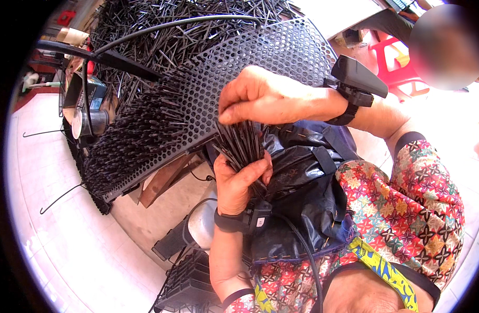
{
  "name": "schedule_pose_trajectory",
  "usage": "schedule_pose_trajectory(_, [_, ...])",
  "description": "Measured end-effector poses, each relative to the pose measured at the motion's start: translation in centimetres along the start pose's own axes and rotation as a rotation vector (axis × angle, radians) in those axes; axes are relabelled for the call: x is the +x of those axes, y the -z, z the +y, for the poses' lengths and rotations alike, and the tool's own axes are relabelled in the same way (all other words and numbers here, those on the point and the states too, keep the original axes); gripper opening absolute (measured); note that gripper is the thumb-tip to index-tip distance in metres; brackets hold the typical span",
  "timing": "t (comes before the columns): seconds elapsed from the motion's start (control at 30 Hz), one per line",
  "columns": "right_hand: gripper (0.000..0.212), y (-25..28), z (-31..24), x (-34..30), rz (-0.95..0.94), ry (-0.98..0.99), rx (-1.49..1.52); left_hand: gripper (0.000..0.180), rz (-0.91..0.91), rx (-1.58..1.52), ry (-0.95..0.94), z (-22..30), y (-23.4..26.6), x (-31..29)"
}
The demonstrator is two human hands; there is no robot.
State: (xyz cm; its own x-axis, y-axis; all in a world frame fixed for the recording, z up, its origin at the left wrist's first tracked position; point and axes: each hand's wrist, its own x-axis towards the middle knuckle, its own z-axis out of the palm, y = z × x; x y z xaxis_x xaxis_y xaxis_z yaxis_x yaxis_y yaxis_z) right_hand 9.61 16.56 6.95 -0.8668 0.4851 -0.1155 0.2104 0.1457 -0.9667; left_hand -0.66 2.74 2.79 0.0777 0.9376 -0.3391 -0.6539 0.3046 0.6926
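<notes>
My left hand (238,183) grips a bundle of thin black rods (240,143) that fan upward out of the fist. My right hand (263,96) is above it, fingertips pinched on the tops of the rods, right in front of a black perforated metal plate (260,57). The plate leans tilted; its left part is filled with many black rods (140,130) stuck through the holes. Both wrists wear black straps with small devices. A dark plastic bag (302,193) lies on my lap under the hands.
A big heap of loose black rods (161,26) lies behind the plate. A black wire basket (190,284) and a metal can (205,224) stand on the pale tiled floor below. Cans and a box (88,104) sit at the left. Another person and a red plastic stool (396,62) are at the upper right.
</notes>
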Motion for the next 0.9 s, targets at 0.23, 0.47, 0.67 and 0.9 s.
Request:
schedule_pose_trajectory(0.23, [0.017, 1.5, 0.9, 0.7, 0.369, 0.064, 0.296, 0.039, 0.063, -0.021, -0.009, -0.3, 0.7, 0.5])
schedule_pose_trajectory(0.47, [0.014, 3.0, 1.8, 2.8, 0.671, 0.306, 0.323, 0.043, 0.076, -0.059, 0.014, -0.6, 1.1, 0.6])
schedule_pose_trajectory(0.67, [0.016, 3.2, 1.9, 3.8, 0.712, 0.423, -0.15, 0.044, 0.085, -0.052, 0.018, -0.8, 1.1, 0.5])
schedule_pose_trajectory(0.9, [0.013, 3.9, 2.8, 3.9, 0.716, 0.53, -0.458, 0.046, 0.095, 0.023, -0.006, -1.0, 0.8, 0.6])
